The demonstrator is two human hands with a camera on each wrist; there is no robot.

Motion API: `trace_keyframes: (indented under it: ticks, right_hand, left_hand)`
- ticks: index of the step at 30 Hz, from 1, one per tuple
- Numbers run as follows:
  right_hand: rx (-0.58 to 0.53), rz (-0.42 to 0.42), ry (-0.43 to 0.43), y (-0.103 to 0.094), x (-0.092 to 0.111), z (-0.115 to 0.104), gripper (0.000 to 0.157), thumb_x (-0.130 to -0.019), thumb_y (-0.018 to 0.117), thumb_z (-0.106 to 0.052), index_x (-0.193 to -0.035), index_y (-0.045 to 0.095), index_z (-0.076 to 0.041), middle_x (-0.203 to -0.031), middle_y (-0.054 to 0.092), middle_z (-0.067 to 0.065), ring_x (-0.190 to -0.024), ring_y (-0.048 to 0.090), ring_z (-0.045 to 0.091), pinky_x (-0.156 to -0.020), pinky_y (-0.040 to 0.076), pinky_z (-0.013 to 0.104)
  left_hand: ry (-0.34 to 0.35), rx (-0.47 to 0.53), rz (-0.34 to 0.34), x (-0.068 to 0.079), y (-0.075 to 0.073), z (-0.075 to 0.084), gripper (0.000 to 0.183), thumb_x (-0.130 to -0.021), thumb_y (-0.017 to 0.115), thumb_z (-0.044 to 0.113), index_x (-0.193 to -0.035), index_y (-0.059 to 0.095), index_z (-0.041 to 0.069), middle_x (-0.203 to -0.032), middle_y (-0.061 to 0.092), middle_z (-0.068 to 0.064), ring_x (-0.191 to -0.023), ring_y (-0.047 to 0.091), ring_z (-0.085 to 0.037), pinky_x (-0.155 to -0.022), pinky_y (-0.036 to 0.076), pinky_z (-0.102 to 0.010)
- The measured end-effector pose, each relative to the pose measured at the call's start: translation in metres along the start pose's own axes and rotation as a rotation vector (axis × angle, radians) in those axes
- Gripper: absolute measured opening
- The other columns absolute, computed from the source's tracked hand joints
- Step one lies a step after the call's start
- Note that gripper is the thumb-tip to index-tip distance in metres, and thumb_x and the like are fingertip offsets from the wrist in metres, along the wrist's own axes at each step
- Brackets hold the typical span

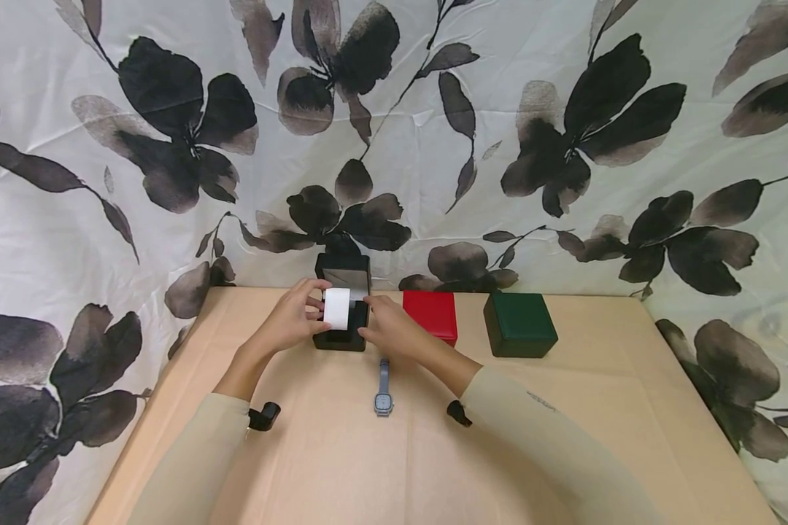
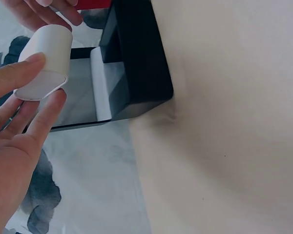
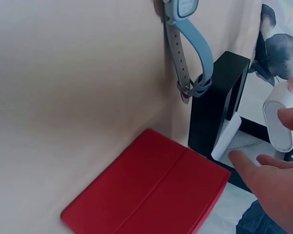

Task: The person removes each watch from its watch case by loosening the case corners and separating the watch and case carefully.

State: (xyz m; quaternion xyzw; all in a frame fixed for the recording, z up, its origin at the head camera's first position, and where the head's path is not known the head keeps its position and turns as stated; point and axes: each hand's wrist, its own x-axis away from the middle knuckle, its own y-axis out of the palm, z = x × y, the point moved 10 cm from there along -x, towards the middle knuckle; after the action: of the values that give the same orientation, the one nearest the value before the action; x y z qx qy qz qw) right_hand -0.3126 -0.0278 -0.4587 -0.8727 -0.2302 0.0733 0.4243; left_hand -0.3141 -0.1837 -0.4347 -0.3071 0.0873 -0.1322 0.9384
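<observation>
My left hand [image 1: 292,315] holds a white watch cushion [image 1: 337,309], thumb on one side and fingers on the other. The cushion is a rounded white roll with a flat oval end, held over an open black watch box [image 1: 339,340]. The box's lid stands up at the back, its lining pale. At the box's right side my right hand [image 1: 394,328] reaches in with its fingers extended; in the right wrist view its thumb overlaps the cushion's oval end. A watch [image 1: 384,403] with a blue-grey strap lies on the table in front of the box.
Right of the black box sits a red box [image 1: 431,315], partly behind my right forearm. A green box [image 1: 520,324] stands farther right. Floral cloth [image 1: 433,146] hangs behind the tan table [image 1: 604,408], close to the boxes.
</observation>
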Motion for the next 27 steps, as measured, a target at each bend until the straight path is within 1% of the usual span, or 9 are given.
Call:
trace_keyframes:
  ticks: [4, 7, 12, 15, 18, 21, 27]
  right_hand:
    - [0.01, 0.011, 0.03, 0.005, -0.008, 0.002, 0.068, -0.097, 0.073, -0.02, -0.152, 0.042, 0.004, -0.155, 0.046, 0.022, -0.137, 0.053, 0.035, -0.112, 0.049, 0.045]
    - [-0.005, 0.026, 0.055, 0.008, -0.013, 0.004, 0.071, -0.096, 0.074, -0.021, -0.153, 0.039, 0.004, -0.156, 0.043, 0.023, -0.136, 0.052, 0.035, -0.114, 0.048, 0.046]
    - [-0.04, 0.039, 0.087, 0.015, -0.018, 0.007, 0.071, -0.098, 0.072, -0.021, -0.155, 0.037, 0.004, -0.157, 0.041, 0.023, -0.137, 0.05, 0.035, -0.116, 0.045, 0.046]
    - [-0.073, 0.048, 0.111, 0.021, -0.018, 0.01, 0.07, -0.1, 0.069, -0.019, -0.156, 0.035, 0.003, -0.159, 0.037, 0.023, -0.141, 0.047, 0.035, -0.119, 0.042, 0.047]
    - [-0.1, 0.056, 0.119, 0.027, -0.017, 0.012, 0.069, -0.1, 0.066, -0.017, -0.156, 0.033, 0.004, -0.161, 0.035, 0.023, -0.144, 0.044, 0.037, -0.121, 0.039, 0.047]
    - [-0.111, 0.058, 0.109, 0.033, -0.017, 0.013, 0.069, -0.101, 0.065, -0.015, -0.157, 0.03, 0.006, -0.163, 0.032, 0.024, -0.145, 0.043, 0.038, -0.122, 0.037, 0.048]
    - [-0.083, 0.04, 0.097, 0.044, -0.015, 0.017, 0.069, -0.101, 0.063, -0.011, -0.157, 0.028, 0.009, -0.166, 0.027, 0.026, -0.149, 0.038, 0.04, -0.123, 0.035, 0.048]
  left_hand:
    - [-0.033, -0.018, -0.018, -0.007, 0.003, -0.008, 0.076, -0.08, 0.082, -0.01, -0.146, 0.048, 0.004, -0.14, 0.051, -0.016, -0.116, 0.066, -0.037, -0.094, 0.061, -0.046]
    - [-0.053, -0.02, -0.018, -0.01, 0.004, -0.015, 0.076, -0.079, 0.082, -0.01, -0.145, 0.048, 0.005, -0.141, 0.051, -0.016, -0.116, 0.066, -0.036, -0.094, 0.061, -0.045]
    - [-0.053, -0.025, -0.027, -0.015, 0.007, -0.021, 0.075, -0.078, 0.082, -0.011, -0.144, 0.049, 0.001, -0.139, 0.051, -0.018, -0.114, 0.066, -0.037, -0.093, 0.061, -0.044]
    - [-0.062, -0.035, -0.036, -0.018, 0.008, -0.025, 0.074, -0.078, 0.082, -0.011, -0.143, 0.049, 0.001, -0.137, 0.052, -0.018, -0.112, 0.066, -0.037, -0.092, 0.061, -0.044]
    - [-0.077, -0.045, -0.045, -0.021, 0.01, -0.03, 0.073, -0.078, 0.083, -0.01, -0.142, 0.05, 0.002, -0.135, 0.054, -0.017, -0.11, 0.067, -0.035, -0.091, 0.062, -0.043]
    - [-0.08, -0.052, -0.06, -0.023, 0.012, -0.033, 0.073, -0.077, 0.083, -0.011, -0.141, 0.05, 0.0, -0.132, 0.054, -0.019, -0.109, 0.067, -0.035, -0.091, 0.062, -0.043]
    - [-0.061, -0.067, -0.07, -0.027, 0.017, -0.033, 0.072, -0.076, 0.083, -0.012, -0.14, 0.05, -0.003, -0.13, 0.054, -0.023, -0.108, 0.068, -0.038, -0.091, 0.062, -0.044]
